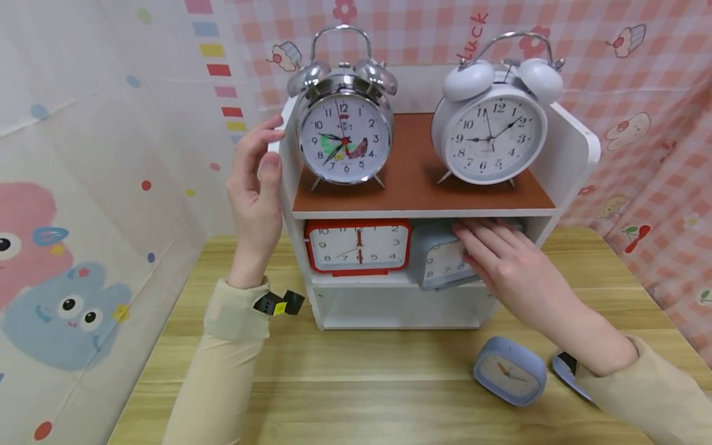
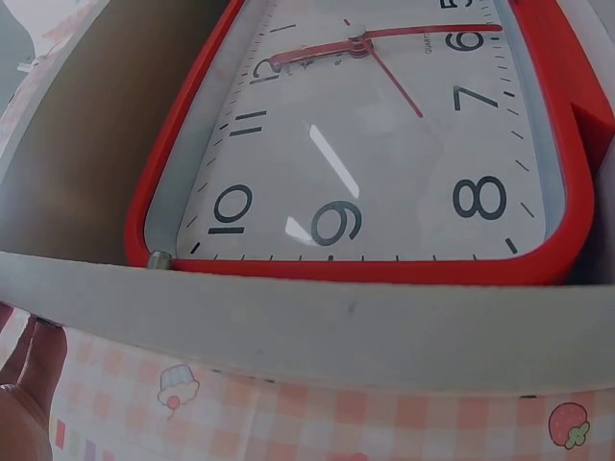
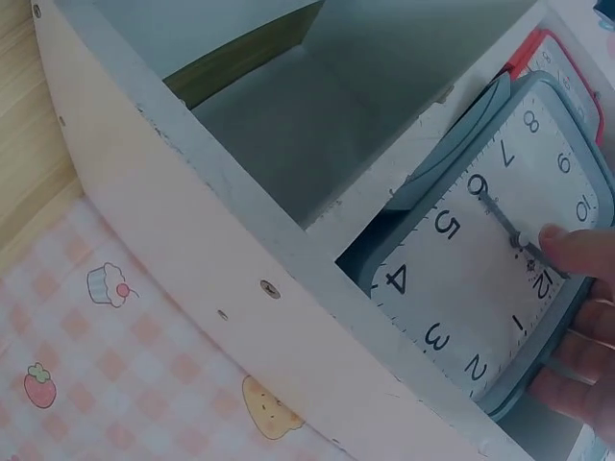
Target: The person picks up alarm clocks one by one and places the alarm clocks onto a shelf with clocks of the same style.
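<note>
A grey-blue rectangular clock [image 3: 480,230] sits tilted in the right part of the shelf unit's middle compartment. My right hand [image 1: 512,272] grips it by the top, with the thumb on the clock face and the fingers along the upper edge in the right wrist view. Beside it in the same compartment stands a red rectangular clock [image 1: 358,247], which fills much of the left wrist view. My left hand [image 1: 256,191] rests against the left side panel of the white shelf unit [image 1: 425,214], fingers near its upper edge.
On the brown top shelf stand a silver twin-bell alarm clock [image 1: 345,139] and a white twin-bell alarm clock [image 1: 495,133]. A small blue clock [image 1: 510,371] lies on the wooden table [image 1: 356,395]. Another blue object [image 1: 570,374] is partly hidden by my right sleeve.
</note>
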